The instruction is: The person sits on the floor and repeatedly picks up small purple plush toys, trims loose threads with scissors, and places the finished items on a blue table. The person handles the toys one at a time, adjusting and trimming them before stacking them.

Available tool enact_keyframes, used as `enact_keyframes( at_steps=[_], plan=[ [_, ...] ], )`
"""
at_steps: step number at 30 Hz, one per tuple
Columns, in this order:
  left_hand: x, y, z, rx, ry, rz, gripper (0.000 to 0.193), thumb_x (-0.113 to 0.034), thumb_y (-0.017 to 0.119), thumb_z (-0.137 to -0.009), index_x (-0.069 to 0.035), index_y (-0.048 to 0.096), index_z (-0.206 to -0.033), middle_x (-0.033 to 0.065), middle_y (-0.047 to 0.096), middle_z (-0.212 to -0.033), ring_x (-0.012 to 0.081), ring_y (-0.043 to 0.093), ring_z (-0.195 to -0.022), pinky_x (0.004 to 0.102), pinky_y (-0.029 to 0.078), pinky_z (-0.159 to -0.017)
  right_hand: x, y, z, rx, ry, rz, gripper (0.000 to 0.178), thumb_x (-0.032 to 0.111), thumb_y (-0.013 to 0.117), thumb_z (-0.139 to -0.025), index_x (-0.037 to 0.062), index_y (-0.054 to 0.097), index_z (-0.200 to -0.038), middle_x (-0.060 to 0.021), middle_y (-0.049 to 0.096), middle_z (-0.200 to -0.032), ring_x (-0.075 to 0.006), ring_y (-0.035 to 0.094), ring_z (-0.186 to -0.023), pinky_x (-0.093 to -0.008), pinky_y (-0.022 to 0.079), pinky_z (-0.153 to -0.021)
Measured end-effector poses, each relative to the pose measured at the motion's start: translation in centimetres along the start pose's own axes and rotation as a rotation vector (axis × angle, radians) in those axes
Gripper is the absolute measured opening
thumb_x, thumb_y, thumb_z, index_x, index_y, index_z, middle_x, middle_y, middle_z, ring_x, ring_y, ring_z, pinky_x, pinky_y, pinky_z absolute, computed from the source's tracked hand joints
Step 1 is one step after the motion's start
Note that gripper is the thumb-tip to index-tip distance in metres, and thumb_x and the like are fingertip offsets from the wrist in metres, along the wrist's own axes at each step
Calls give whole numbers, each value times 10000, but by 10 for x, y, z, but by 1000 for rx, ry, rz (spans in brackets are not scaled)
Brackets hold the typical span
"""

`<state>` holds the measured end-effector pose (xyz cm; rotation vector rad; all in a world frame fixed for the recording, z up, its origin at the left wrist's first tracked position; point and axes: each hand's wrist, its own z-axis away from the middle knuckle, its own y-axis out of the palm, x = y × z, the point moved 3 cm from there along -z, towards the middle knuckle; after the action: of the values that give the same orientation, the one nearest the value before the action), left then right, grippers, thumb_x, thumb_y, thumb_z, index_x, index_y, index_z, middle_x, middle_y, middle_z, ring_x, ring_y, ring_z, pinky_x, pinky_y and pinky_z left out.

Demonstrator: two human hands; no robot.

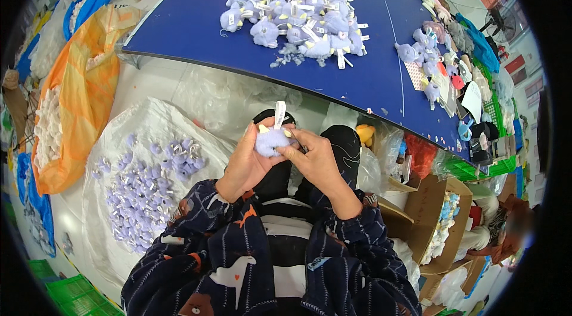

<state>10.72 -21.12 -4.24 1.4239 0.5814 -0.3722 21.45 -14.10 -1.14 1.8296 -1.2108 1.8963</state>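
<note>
A small lavender plush toy with pale yellow points and a white loop tag is held above my lap. My left hand cradles it from the left and below, thumb along its side. The fingers of my right hand pinch its right edge, the thumb pressing on its front. Something thin and dark shows by the right fingertips, too small to name. Beyond my hands, a heap of similar lavender plush toys with white tags lies on the blue table.
More lavender plush toys lie on a white sheet on the floor at left, beside an orange sack. Cardboard boxes stand at right. Assorted plush pieces and cards crowd the table's right end. A person sits near them.
</note>
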Motion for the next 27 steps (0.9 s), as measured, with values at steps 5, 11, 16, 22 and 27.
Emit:
enact_keyframes(
  at_steps=[5,11,16,22,27],
  plan=[
    [9,-3,1,-53,-9,68,492,-475,195,-931,-95,369,-1192,146,476,-1195,235,475,-1089,386,363,-946,-6,7,3,-123,-90,119,269,104,684,-697,-18,585,-915,-134,587,-757,-261,588,-622,-304,459,-557],
    [18,-19,-4,58,22,265,535,-484,161,-928,-69,373,-1190,111,510,-1076,225,524,-997,397,407,-893,-11,13,6,-193,-147,302,243,109,685,-689,8,595,-890,-117,577,-702,-256,563,-564,-312,437,-505],
    [7,-16,-1,-45,68,-306,379,-265,432,-913,-19,358,-1192,115,515,-1059,180,555,-935,319,475,-803,-20,4,0,-89,65,81,188,147,676,-730,-9,604,-808,-110,579,-645,-206,518,-504,-278,406,-483],
    [-4,-18,0,-121,184,-447,436,-86,601,-816,6,373,-1176,88,524,-1037,135,541,-935,263,471,-788,-9,-1,1,-44,-18,18,190,158,651,-766,-14,574,-786,-105,551,-659,-199,508,-534,-288,402,-506],
    [-7,-19,0,-131,194,-495,478,-109,669,-764,1,402,-1145,63,525,-1005,102,525,-898,240,454,-759,-8,2,1,69,-112,19,197,149,617,-795,-4,498,-762,-115,489,-694,-247,485,-593,-311,394,-537]
  ],
)
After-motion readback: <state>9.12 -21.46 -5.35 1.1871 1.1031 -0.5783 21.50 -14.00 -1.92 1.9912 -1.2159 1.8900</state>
